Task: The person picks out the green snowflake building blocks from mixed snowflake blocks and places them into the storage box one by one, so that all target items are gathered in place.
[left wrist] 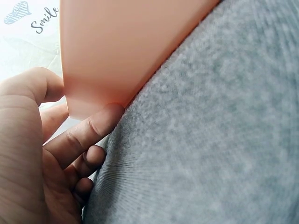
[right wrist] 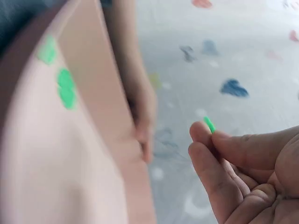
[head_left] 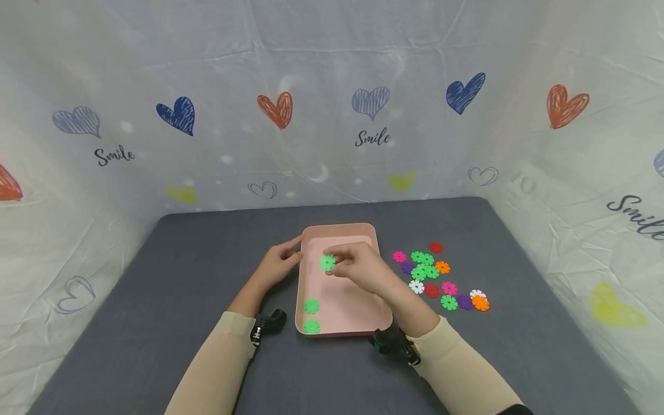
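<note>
My right hand (head_left: 360,266) pinches a green snowflake disc (head_left: 327,263) between thumb and fingers, held over the pink tray (head_left: 353,323). The right wrist view shows that disc (right wrist: 209,124) edge-on at the fingertips. Two more green snowflake discs lie in the tray: one disc (head_left: 311,306) by the left wall and another disc (head_left: 312,327) in the near left corner. At the tray's left side, my left hand (head_left: 277,265) holds the wall; in the left wrist view its bent thumb meets the rim and a finger touches the outer wall (left wrist: 126,51).
Right of the tray, loose snowflake discs lie scattered: several green discs (head_left: 425,271), red discs (head_left: 436,247), pink discs (head_left: 449,288), orange discs (head_left: 480,303), white discs (head_left: 417,286) and purple discs (head_left: 464,301). Everything stands on a dark grey tabletop (head_left: 207,259), with printed cloth (head_left: 321,57) around it.
</note>
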A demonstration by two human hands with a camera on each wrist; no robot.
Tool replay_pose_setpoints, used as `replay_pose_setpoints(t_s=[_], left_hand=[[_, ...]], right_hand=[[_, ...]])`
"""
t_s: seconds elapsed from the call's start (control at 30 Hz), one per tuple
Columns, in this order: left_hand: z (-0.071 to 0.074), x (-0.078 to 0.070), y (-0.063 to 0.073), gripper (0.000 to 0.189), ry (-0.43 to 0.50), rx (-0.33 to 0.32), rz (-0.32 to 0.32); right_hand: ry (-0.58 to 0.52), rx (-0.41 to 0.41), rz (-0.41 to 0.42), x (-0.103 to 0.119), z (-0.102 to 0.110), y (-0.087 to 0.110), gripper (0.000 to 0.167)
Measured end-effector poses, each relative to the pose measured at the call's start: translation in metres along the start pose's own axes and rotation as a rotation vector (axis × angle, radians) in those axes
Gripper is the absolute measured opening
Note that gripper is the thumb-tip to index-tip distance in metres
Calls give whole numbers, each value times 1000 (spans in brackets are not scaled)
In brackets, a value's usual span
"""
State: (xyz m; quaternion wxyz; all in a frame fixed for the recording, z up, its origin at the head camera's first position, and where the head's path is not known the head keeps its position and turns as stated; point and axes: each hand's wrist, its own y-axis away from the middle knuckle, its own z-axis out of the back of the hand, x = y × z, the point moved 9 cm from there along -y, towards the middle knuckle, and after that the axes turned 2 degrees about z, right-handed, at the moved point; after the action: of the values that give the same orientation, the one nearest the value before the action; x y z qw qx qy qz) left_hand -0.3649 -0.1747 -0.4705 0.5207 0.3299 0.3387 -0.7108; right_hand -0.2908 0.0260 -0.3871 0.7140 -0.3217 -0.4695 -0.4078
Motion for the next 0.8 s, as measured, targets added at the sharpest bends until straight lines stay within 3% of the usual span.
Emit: replay_pose_setpoints(t_s=[0.13,0.27,0.53,0.8], left_hand=[[0,0,0,53,3,-3,-15],[1,-1,0,53,4,-4,-25],[1,-1,0,53,4,1,-12],[1,0,0,53,6,1,-1]], right_hand=[[66,22,-5,-8,-32,-3,40],[176,4,-16,-22,-50,-7,37],[362,-39,-36,-40,-59,-12,32],[404,-10,2,-38,-62,-13,45]])
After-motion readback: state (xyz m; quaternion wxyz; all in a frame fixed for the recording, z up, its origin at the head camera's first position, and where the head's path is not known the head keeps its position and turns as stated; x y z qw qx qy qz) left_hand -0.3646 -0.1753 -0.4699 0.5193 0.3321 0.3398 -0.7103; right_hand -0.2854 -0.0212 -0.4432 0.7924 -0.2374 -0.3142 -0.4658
